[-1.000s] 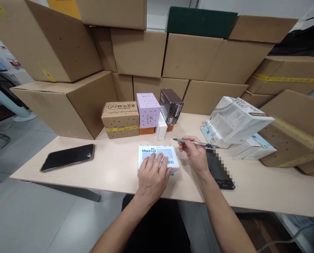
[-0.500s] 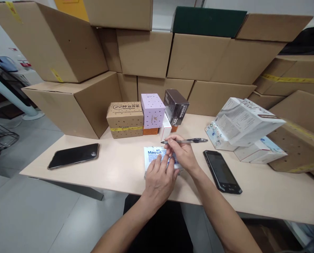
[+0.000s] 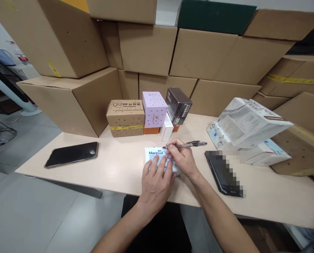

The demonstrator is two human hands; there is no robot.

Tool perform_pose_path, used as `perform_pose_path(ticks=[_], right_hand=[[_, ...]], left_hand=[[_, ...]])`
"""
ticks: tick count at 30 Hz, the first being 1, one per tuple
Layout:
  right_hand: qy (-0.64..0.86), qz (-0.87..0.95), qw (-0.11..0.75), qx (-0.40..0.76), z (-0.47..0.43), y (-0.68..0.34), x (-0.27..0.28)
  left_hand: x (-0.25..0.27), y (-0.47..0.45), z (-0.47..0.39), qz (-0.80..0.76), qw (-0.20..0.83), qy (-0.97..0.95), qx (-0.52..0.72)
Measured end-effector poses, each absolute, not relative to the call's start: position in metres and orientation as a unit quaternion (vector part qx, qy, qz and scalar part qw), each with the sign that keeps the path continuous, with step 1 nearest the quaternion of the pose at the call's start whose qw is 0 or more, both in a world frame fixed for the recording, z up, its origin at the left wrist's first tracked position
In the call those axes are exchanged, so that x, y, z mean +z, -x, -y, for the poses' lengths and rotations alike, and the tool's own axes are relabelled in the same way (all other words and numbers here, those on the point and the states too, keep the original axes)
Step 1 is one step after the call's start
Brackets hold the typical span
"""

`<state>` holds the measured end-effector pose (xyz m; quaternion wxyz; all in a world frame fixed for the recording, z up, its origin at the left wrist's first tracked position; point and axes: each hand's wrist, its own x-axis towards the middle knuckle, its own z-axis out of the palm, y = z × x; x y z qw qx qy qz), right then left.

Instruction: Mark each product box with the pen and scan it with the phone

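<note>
A white packet with blue "Manhua" print [image 3: 152, 153] lies flat near the table's front edge, partly covered by both hands. My left hand [image 3: 158, 179] rests on its lower part with fingers stretched out and spread. My right hand [image 3: 182, 158] is closed around a dark pen [image 3: 190, 144], held nearly level with its tip pointing left over the packet's upper edge. Whether the tip touches the packet I cannot tell. Just behind the packet stands a small white box [image 3: 167, 130].
A phone [image 3: 72, 154] lies at left; a dark handheld device [image 3: 222, 175], partly pixelated, lies at right. Behind are a brown printed box [image 3: 125, 117], a lilac box [image 3: 155, 109] and a dark brown box [image 3: 178, 105]. White cartons [image 3: 252, 123] stack at right. Large cardboard boxes [image 3: 146, 49] wall the back.
The pen's tip has shifted slightly to the right, and the pen tilts up a little more at its rear. My left hand stays on the packet. The view has moved slightly.
</note>
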<state>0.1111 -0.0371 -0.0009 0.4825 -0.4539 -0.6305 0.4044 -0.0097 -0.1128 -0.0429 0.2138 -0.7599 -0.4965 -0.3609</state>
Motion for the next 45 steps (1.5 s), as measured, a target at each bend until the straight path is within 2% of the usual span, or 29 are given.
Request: perform_pose_path(ticks=[11, 33, 37, 42, 43, 45], right_hand=[[0.482, 0.649, 0.495, 0.318, 0.039, -0.109, -0.006], [0.477, 0.677, 0.467, 0.310, 0.038, -0.106, -0.002], [0.471, 0.656, 0.497, 0.318, 0.040, -0.106, -0.004], [0.500, 0.572, 0.585, 0.283, 0.034, -0.133, -0.004], [0.528, 0.579, 0.570, 0.248, 0.032, -0.143, -0.004], [0.601, 0.632, 0.465, 0.152, 0.028, -0.163, -0.004]], left_hand=[[-0.048, 0.009, 0.111, 0.486, 0.215, 0.756, -0.382], [-0.048, 0.010, 0.111, 0.484, 0.213, 0.759, -0.379], [-0.048, 0.010, 0.112, 0.485, 0.210, 0.760, -0.377], [-0.049, 0.012, 0.110, 0.488, 0.206, 0.763, -0.372], [-0.049, 0.012, 0.109, 0.489, 0.205, 0.763, -0.371], [-0.049, 0.013, 0.104, 0.488, 0.202, 0.764, -0.371]])
